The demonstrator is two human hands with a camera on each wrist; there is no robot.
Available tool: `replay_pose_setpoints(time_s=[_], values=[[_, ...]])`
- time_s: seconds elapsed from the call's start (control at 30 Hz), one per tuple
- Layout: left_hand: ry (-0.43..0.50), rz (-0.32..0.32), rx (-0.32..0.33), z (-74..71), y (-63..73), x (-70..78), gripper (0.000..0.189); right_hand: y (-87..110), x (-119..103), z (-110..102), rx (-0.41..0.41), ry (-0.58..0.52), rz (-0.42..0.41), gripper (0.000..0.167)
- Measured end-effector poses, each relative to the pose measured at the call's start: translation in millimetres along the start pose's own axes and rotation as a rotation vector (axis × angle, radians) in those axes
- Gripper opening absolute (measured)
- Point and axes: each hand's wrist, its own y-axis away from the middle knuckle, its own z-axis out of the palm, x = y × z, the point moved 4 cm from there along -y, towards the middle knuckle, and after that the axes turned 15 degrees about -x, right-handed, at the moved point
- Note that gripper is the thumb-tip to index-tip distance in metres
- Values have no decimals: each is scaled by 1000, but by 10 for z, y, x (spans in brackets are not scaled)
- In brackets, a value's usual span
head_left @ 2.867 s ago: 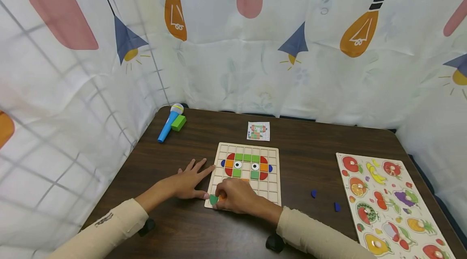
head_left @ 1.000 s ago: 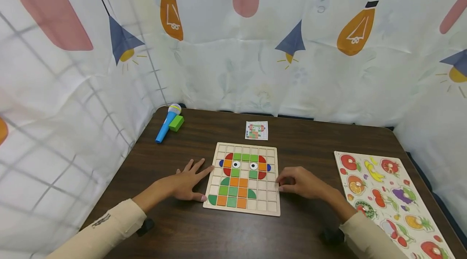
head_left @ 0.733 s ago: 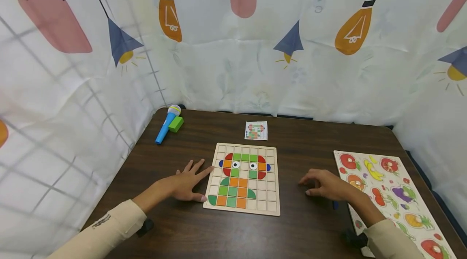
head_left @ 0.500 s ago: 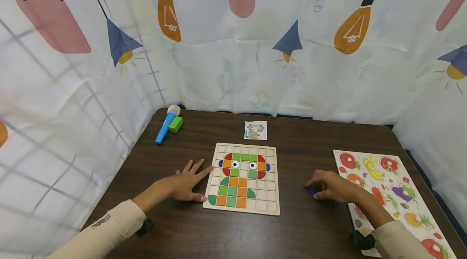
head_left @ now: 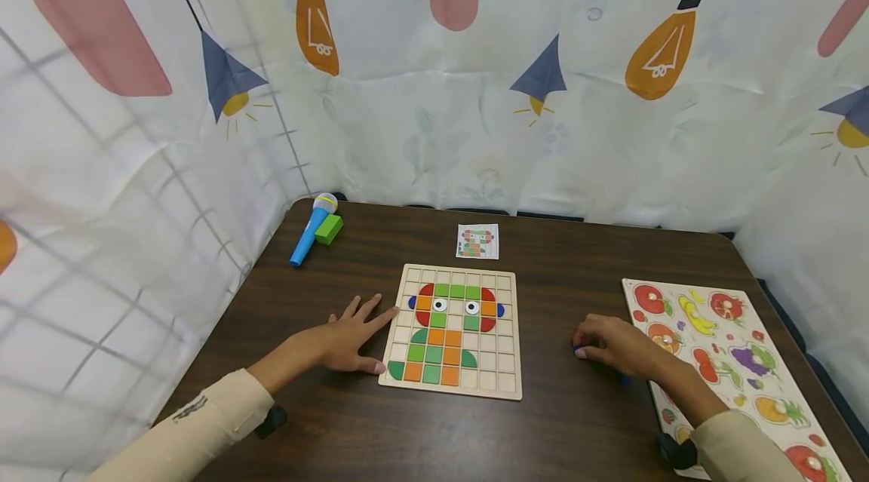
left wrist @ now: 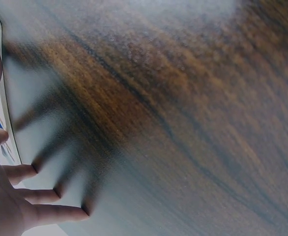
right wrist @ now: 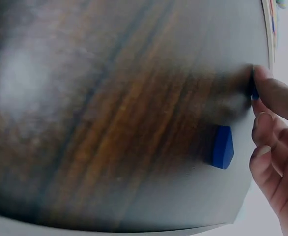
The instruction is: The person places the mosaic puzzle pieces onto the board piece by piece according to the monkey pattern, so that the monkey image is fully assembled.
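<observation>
My left hand lies spread at the left side of a wooden grid board, thumb and index finger at its edge. Coloured tiles on the board form a figure with two round eyes; green quarter-rounds and orange squares fill its lower part. Off to the right, over the bare tabletop, my right hand pinches a small blue half-round tile between thumb and index finger. A second blue tile lies on the table beside that hand, mostly covered by it in the head view.
A picture card of the same figure lies beyond the board. Back left are a blue toy microphone and a green block. At the right, a fruit puzzle board lies under the right forearm.
My right hand has left the board's lower left corner, moved right across the table and taken hold of a blue tile. Its withdrawal uncovered the figure's lower tiles. The left hand stays put.
</observation>
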Motion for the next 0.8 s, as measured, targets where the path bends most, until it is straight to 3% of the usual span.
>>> replay_pose_setpoints(time_s=[0.2, 0.6, 0.8], values=[[4, -6, -7, -10, 0, 5, 96, -8, -28, 33, 46, 48, 41, 5], [-4, -8, -14, -2, -12, 6, 96, -8, 76, 40, 1, -175, 59, 12], [-3, -11, -11, -14, 5, 21, 97, -3, 80, 48, 17, -158, 71, 14]])
